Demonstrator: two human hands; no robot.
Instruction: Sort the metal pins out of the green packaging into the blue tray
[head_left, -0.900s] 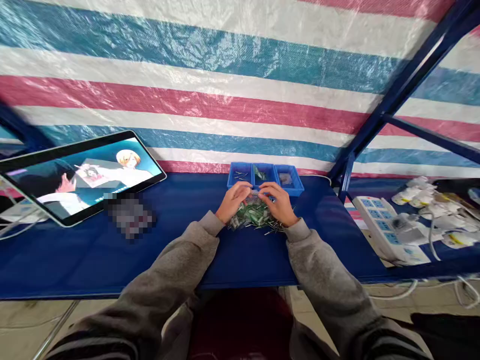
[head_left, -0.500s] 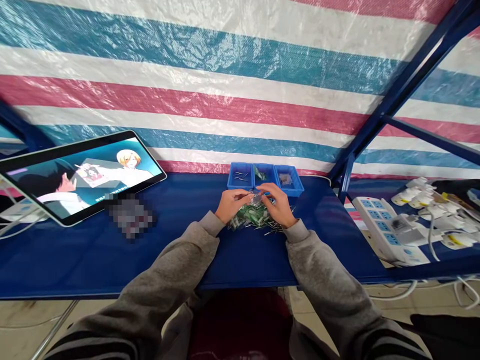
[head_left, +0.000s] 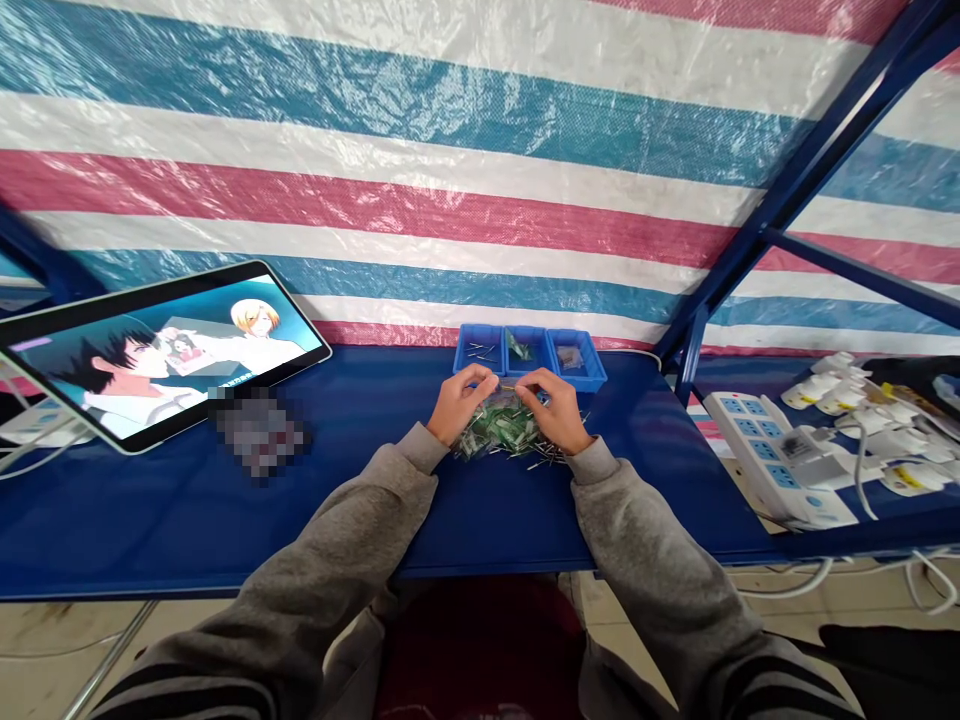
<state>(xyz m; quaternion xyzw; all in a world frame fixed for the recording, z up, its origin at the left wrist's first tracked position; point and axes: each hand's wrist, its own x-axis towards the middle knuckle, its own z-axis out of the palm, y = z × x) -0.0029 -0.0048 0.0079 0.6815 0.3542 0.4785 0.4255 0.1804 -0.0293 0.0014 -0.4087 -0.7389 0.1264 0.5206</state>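
My left hand [head_left: 457, 403] is closed in a pinch of thumb and fingers above a loose pile of small green-and-clear packets and thin metal-looking pins [head_left: 504, 432]. Opposite it, my right hand [head_left: 561, 408] pinches in the same way. A small thin piece [head_left: 508, 387], slightly golden, spans the gap between both sets of fingertips; its exact kind is too small to make out. Just behind the hands stand three joined blue bins: the left bin [head_left: 466, 352] holds a few thin pins, the middle bin [head_left: 536, 358] a green packet, the right bin [head_left: 591, 372] small clear packets.
A tablet [head_left: 172, 350] playing a cartoon leans at the left of the blue table [head_left: 337, 520], beside a blurred-out object [head_left: 262, 435]. To the right lie a white power strip [head_left: 757, 450] and several white plugs or bottles [head_left: 847, 390]. Striped sheeting [head_left: 450, 220] hangs behind.
Crumpled clear plastic showed between my fingertips before; now a thin piece stretches between them. Both hands have stayed over the pile, fingers slightly shifted. The picture on the tablet has changed.
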